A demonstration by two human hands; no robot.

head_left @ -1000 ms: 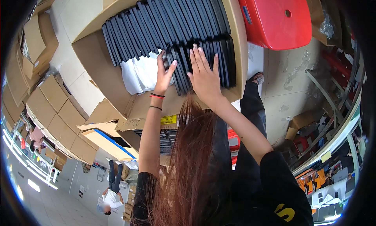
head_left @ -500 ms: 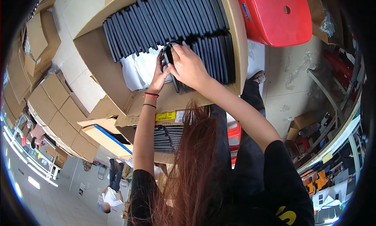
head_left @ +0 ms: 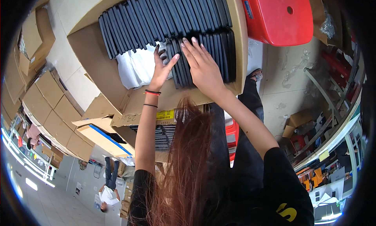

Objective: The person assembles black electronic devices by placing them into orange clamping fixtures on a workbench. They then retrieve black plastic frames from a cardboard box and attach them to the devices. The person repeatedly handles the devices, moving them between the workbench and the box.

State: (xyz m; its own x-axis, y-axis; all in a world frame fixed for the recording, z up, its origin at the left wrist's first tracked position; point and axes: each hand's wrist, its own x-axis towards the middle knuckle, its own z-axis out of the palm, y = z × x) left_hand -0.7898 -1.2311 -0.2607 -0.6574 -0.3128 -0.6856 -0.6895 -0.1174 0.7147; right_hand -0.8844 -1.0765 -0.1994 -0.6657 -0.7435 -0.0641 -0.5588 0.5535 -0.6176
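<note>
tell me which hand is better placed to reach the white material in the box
Probably the left hand: it is right beside the white material, while the right hand lies farther right, over the black slabs.

You have two hands in the upper centre, one left hand and one right hand, with three bands at your left wrist. Your one large open box there holds two rows of black panels, too tightly packed to count exactly. You have one red stool at upper right and one yellow label near the centre.
</note>
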